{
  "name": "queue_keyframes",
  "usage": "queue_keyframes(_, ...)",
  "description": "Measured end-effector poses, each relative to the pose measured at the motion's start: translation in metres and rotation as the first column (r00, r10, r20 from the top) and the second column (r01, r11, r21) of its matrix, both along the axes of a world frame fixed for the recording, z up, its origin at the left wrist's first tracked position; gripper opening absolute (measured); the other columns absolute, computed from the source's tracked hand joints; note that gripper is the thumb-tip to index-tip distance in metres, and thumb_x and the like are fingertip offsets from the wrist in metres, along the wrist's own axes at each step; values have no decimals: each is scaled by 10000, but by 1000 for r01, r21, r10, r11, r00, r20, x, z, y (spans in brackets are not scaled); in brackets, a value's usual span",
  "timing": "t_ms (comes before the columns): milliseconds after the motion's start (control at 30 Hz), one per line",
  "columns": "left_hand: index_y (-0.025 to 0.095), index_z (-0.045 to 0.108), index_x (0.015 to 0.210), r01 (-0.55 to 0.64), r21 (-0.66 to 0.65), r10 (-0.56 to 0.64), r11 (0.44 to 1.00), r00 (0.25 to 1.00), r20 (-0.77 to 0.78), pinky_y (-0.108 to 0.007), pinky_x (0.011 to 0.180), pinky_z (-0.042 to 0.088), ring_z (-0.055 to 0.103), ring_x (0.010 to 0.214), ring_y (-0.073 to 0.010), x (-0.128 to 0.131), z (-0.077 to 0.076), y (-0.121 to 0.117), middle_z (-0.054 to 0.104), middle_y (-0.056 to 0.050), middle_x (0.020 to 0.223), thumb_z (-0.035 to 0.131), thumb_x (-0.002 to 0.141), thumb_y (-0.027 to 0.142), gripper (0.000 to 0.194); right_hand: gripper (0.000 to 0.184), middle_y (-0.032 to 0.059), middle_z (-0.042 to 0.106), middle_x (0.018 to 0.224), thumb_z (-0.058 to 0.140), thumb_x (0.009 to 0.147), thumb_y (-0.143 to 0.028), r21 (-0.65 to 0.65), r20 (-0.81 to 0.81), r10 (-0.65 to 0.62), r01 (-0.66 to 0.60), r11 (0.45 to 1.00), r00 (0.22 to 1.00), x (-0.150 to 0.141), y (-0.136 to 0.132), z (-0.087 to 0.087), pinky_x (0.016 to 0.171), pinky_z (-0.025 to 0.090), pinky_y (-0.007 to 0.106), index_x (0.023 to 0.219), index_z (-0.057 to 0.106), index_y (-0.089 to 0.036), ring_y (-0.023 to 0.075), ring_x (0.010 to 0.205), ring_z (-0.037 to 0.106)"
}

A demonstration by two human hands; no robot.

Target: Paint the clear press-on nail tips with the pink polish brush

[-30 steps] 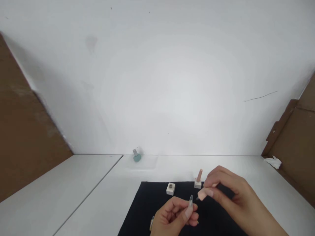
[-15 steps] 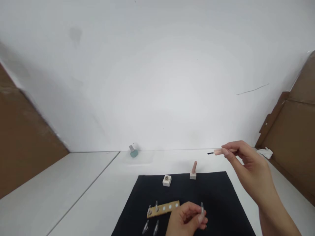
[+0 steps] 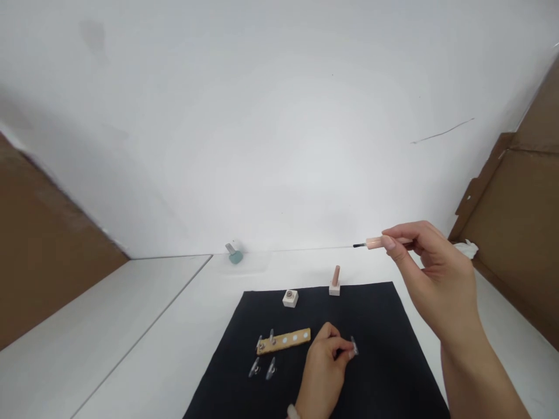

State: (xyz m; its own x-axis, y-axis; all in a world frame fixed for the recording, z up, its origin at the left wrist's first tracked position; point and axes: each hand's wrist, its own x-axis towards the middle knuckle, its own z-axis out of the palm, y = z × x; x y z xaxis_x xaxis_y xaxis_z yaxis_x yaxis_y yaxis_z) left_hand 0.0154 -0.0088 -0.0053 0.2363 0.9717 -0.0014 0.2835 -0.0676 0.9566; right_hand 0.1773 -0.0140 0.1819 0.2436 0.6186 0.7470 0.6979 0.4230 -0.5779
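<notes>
My right hand (image 3: 437,279) is raised on the right, its fingers closed around the pinkish cap of a nail polish brush (image 3: 374,242). The dark bristles point left, over the back of the table. Low over the black mat (image 3: 375,314), my left hand (image 3: 325,364) pinches a clear nail tip (image 3: 354,345). Left of that hand lies a tan strip (image 3: 279,342) with white dots and two clear tips standing at its left end. Two more clear tips, a left one (image 3: 254,368) and a right one (image 3: 271,369), lie in front of the strip.
An uncapped white square bottle (image 3: 290,299) sits at the mat's back, left of a white bottle with a pink cap (image 3: 335,281). Behind the mat stands a teal bottle (image 3: 236,256). Cardboard (image 3: 515,198) and crumpled white tissue (image 3: 467,249) are at the right.
The view has tipped downward. My left hand has lowered the clear nail tip toward the mat and turned it. The brush stays in my right hand, held in the air.
</notes>
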Motion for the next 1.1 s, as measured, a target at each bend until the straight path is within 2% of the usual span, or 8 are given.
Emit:
queue_keyframes(333, 219, 849, 850, 67, 52, -59, 996, 989, -132, -281, 698, 539, 685, 762, -210, -25, 0, -21, 690, -67, 954, 680, 748, 68, 249, 124, 15, 744, 922, 635, 998, -269, 3, 37, 12, -12, 1000, 999, -1, 1, -2, 747, 556, 298, 909, 720, -258, 180, 803, 674)
queue_keyframes(433, 278, 850, 872, 3, 206, 22, 979, 992, -120, -279, 747, 569, 735, 833, -242, -54, 16, -27, 754, -61, 957, 747, 755, 121, 221, 117, 5, 744, 917, 640, 993, -321, -13, 70, -31, 32, 999, 997, 1, 3, -5, 739, 558, 285, 916, 719, -280, 177, 786, 681)
queue_keyframes(533, 293, 817, 906, -131, 372, 214, 919, 958, -192, -370, 937, 535, 713, 1005, -294, -92, 51, -1, 769, -67, 1032, 727, 862, 245, 111, 114, -14, 757, 888, 667, 971, -390, -55, 62, -43, 46, 997, 997, 2, 5, -8, 634, 551, 251, 911, 715, -307, 173, 764, 706)
queue_keyframes(633, 225, 762, 1082, -131, 275, 232, 952, 898, -373, -463, 1005, 498, 662, 1077, -317, -121, 77, 55, 722, -85, 1120, 694, 868, 173, 231, 123, -17, 792, 898, 682, 955, -431, -116, 39, 26, -21, 993, 999, 1, 6, -8, 616, 564, 239, 942, 726, -316, 182, 780, 747)
queue_keyframes(733, 167, 727, 1149, -10, 113, 57, 994, 906, -419, -403, 835, 593, 710, 871, -246, -129, 70, 106, 739, -49, 1003, 831, 778, 132, 387, 154, -11, 800, 871, 674, 953, -452, -148, 32, 120, -114, 982, 992, -2, 4, -8, 655, 591, 245, 961, 733, -310, 186, 746, 755)
queue_keyframes(800, 157, 691, 1172, 66, 18, -52, 998, 897, -439, -405, 811, 615, 723, 900, -219, -125, 54, 127, 734, -58, 1089, 756, 926, 250, 271, 171, -3, 800, 850, 663, 955, -454, -165, 15, 146, -141, 976, 989, -3, 4, -9, 653, 601, 244, 968, 731, -297, 187, 718, 758)
queue_keyframes(933, 161, 678, 1175, 106, -12, -101, 994, 899, -426, -440, 857, 611, 713, 992, -239, -116, 38, 132, 711, -74, 1186, 705, 973, 306, 250, 245, 15, 812, 866, 662, 942, -490, -187, -10, 70, -71, 980, 997, -6, 6, -15, 630, 606, 238, 1026, 727, -269, 198, 724, 774)
queue_keyframes(1100, 204, 657, 1041, 52, 135, -9, 989, 955, -297, -364, 873, 581, 678, 837, -173, -111, 65, 101, 699, -42, 1211, 735, 783, 108, 286, 298, -17, 718, 680, 646, 956, -532, -161, 56, 124, -114, 980, 991, -27, 7, -21, 459, 513, 184, 847, 719, -264, 154, 577, 676)
